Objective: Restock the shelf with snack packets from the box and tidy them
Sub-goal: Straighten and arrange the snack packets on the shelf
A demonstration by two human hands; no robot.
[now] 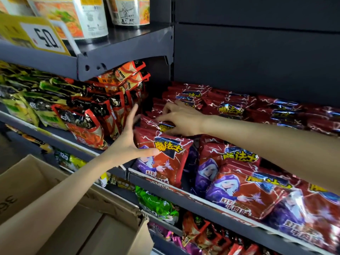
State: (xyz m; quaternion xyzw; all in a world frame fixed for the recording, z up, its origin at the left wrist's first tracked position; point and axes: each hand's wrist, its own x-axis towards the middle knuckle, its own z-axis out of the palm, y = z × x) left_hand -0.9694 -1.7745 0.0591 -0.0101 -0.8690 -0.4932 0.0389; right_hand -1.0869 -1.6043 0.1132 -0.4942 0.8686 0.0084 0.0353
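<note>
Two hands at the shelf: left hand spread, thumb touching the front red packet; right hand pinching a farther packet.

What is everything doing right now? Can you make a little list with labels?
left hand: open, fingers straight, thumb on the front red snack packet
right hand: fingers curled on a red packet in the stack behind it
shelf: rows of red packets, some leaning
neighbour packets: orange and black, to the left
box: cardboard, open, bottom left
shelf above: noodle cups, yellow price tag
</note>
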